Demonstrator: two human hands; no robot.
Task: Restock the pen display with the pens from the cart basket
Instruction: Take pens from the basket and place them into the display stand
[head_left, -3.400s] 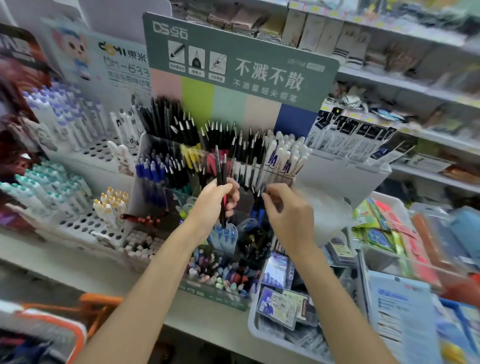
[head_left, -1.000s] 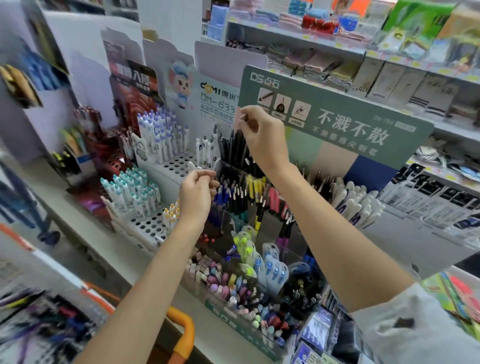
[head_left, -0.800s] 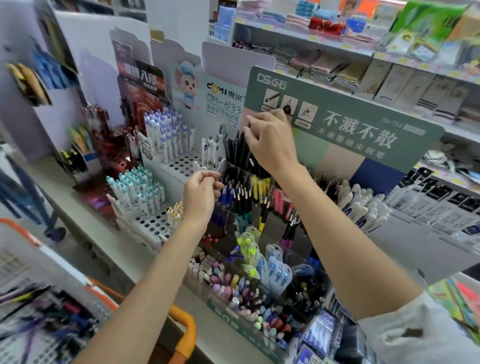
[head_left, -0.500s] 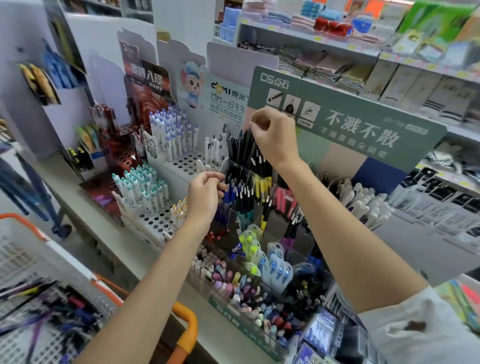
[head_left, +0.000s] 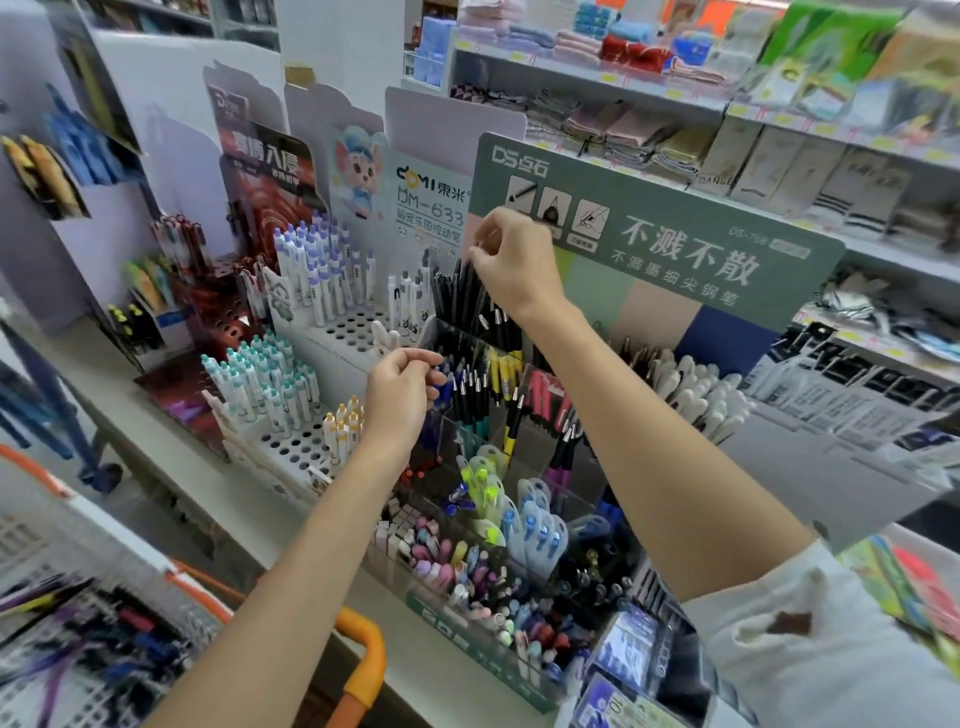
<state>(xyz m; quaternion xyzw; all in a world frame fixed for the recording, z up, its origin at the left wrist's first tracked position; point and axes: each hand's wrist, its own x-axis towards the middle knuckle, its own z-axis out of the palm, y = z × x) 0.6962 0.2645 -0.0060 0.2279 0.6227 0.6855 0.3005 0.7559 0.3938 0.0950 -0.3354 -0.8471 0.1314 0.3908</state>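
Note:
The pen display, with a green header card and clear tiered compartments, stands on the shelf. Its top-left compartment holds black pens. My right hand is raised over that compartment, its fingertips curled and pinching at the top of a black pen. My left hand hovers lower, beside the blue and black pens of the second tier, with fingers curled and thumb meeting forefinger; I see nothing in it. The cart basket, white mesh with loose pens inside, sits at the lower left.
An orange cart handle is below my left forearm. White peg-hole displays of capped pens stand left of the pen display. Erasers and small items fill the front tier. Packaged goods line the shelves behind.
My left hand held several black pens earlier and now shows none. My right hand rose to the top-left black pens and stays there. The view shifted, bringing the basket in.

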